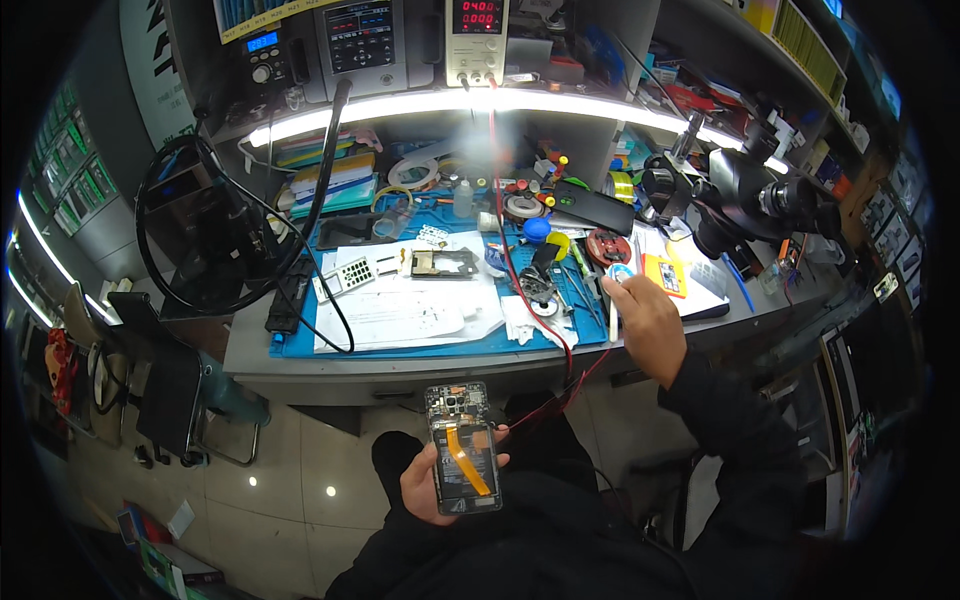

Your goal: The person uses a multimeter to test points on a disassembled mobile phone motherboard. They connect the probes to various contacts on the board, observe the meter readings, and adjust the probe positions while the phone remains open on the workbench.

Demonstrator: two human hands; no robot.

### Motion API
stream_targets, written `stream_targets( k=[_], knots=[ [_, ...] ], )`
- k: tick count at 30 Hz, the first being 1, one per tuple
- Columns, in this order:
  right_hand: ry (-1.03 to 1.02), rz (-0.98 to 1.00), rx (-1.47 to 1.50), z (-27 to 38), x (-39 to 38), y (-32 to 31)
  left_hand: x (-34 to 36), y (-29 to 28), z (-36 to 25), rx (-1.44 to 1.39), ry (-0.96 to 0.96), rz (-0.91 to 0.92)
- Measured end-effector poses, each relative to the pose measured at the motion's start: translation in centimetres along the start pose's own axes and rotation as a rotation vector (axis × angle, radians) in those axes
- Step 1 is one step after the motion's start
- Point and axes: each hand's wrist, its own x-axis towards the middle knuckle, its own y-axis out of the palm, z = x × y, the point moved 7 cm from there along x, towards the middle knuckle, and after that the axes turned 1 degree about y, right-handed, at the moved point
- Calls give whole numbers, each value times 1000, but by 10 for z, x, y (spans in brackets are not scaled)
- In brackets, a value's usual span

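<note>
My left hand (428, 482) holds an opened phone (463, 450) over my lap, its back cover off, showing a dark battery and an orange flex strip. My right hand (648, 322) reaches up to the right part of the bench and grips a thin white tool (613, 322) that points down toward the blue work mat (400, 345). A red lead (530, 300) runs from the bench down past the phone.
The bench holds white paper sheets (410, 310), a phone frame (443, 263), tweezers, small parts, tape rolls (412, 173) and a black phone (594, 208). A microscope (745, 195) stands at right, a power supply (476, 40) on the shelf, a black ring lamp (215, 230) at left.
</note>
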Motion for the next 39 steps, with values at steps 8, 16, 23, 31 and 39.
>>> stream_targets(
  k=[8, 16, 23, 31, 39],
  knots=[
    [-424, 154, -374, -24, 33, 74, 12, 0, 0, 54, 9, 60],
    [-585, 276, -403, -42, 39, 109, 36, 3, -23, 103, 59, 33],
    [-758, 259, -399, -44, 44, 113, 32, -1, -23, 223, 38, -58],
    [-876, 334, -454, -43, 46, 121, 21, 0, -13, 187, 56, -84],
    [-566, 336, -345, -53, 52, 99, 17, 5, -6, 177, 99, -71]
  ],
)
